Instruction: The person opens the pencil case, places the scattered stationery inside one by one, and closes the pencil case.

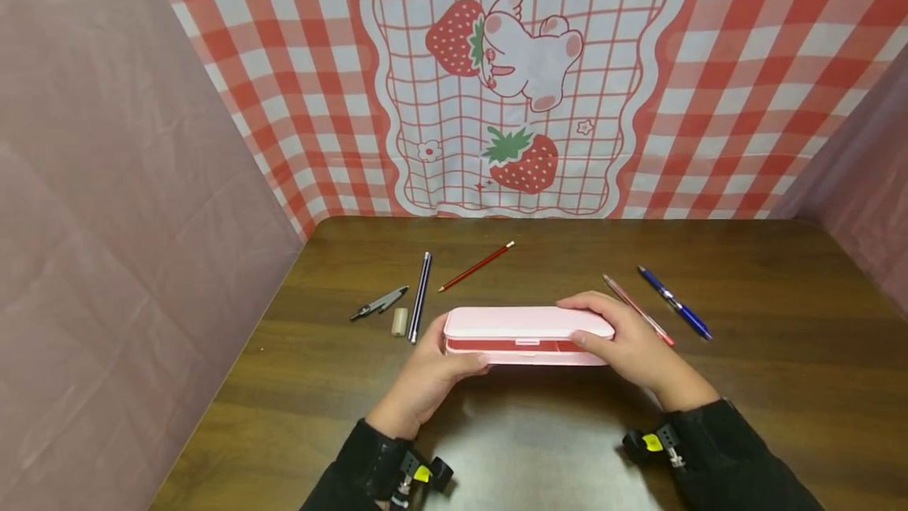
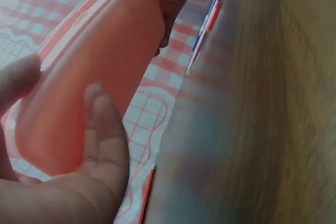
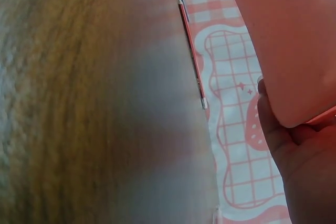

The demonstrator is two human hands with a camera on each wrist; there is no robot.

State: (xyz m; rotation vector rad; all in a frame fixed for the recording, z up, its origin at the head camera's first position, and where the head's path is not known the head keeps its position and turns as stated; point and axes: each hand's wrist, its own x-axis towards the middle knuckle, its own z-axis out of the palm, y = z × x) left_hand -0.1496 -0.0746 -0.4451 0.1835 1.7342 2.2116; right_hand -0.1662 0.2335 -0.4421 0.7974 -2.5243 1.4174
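Observation:
A pink pencil case (image 1: 528, 323) is held between both hands, its lid a little raised along the front, with a red inside showing in the gap. My left hand (image 1: 426, 377) grips its left end, thumb on the lower front edge. The right hand (image 1: 631, 345) holds the right end, thumb at the lid's front edge and fingers over the top. In the left wrist view, the left fingers lie along the underside of the pencil case (image 2: 105, 61). From the right wrist, the right hand (image 3: 310, 166) curls at the case's corner.
On the brown table (image 1: 284, 416), a compass (image 1: 379, 303), an eraser (image 1: 400, 322), a dark blue striped pencil (image 1: 420, 298) and a red pencil (image 1: 475, 267) lie at the left. To the right are a pink pen (image 1: 638, 310) and a blue pen (image 1: 674, 302). A checked cloth (image 1: 319, 101) hangs behind.

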